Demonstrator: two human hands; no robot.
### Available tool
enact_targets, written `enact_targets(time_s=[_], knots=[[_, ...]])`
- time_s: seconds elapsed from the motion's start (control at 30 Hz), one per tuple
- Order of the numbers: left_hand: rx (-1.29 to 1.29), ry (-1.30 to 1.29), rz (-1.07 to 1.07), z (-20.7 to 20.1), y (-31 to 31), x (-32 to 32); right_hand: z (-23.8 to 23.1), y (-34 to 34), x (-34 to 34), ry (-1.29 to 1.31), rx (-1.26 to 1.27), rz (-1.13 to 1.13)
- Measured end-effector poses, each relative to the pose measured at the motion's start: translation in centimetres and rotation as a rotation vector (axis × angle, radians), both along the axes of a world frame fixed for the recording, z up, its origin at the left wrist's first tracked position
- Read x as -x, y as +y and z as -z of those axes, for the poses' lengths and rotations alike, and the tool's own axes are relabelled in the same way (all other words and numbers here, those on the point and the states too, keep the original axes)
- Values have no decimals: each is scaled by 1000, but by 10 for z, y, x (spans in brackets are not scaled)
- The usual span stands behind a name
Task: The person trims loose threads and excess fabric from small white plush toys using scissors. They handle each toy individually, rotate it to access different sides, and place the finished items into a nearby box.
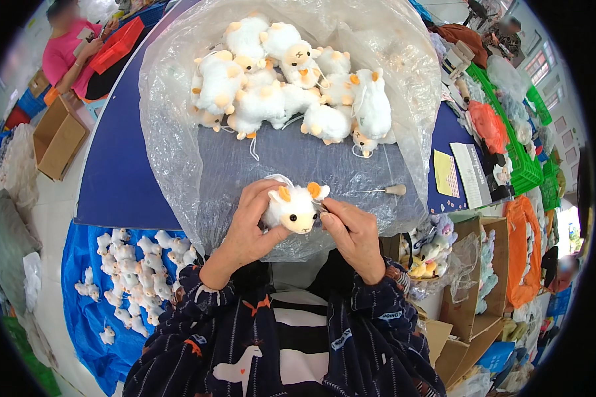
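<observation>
With the held toy as the dial's centre, the near edge of the blue tabletop [119, 165] runs just below it at 6 o'clock, and clear plastic sheeting [172, 112] droops over that edge. Open room for moving lies on the sheeting at 12 o'clock, up to a heap of white plush sheep [261, 99], and on plain tabletop from 9 to 10. An awl [395, 190] with a pale handle rests just before 3 o'clock.

The white plush sheep in hand [298, 210] is held above the sheeting by the near edge, face toward the wearer. The left hand [248, 218] wraps its fingers around the head's left side; the right hand [354, 228] has its fingers pinched together against the other side, and whether they grip a slim tool cannot be told.

At 8 o'clock, a blue tarp [89, 331] carries many small white plush toys [136, 274]. A cardboard box [59, 139] gapes between 9 and 10. Near 4, another carton [467, 281] contains pastel plush [487, 271]; at 2 stands a green crate [524, 165].
</observation>
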State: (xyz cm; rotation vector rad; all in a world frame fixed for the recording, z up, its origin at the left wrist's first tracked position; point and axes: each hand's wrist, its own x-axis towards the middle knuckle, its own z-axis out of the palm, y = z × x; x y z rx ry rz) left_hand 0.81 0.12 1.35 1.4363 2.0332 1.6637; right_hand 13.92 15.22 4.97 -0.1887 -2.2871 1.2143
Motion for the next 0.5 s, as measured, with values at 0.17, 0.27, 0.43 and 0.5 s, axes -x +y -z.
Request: enact_targets(time_s=[0.17,0.27,0.43,0.5], knots=[[14,3,-4,-1,1,-1,-2,-1,1,9,-90,33],[24,47,-4,-3,1,0,3,-5,-1,-27,296,62],[-77,-312,-22,4,-3,3,6,22,5,-58,105,281],[-183,-638,43,-2,-1,5,14,36,6,-207,-281,379]])
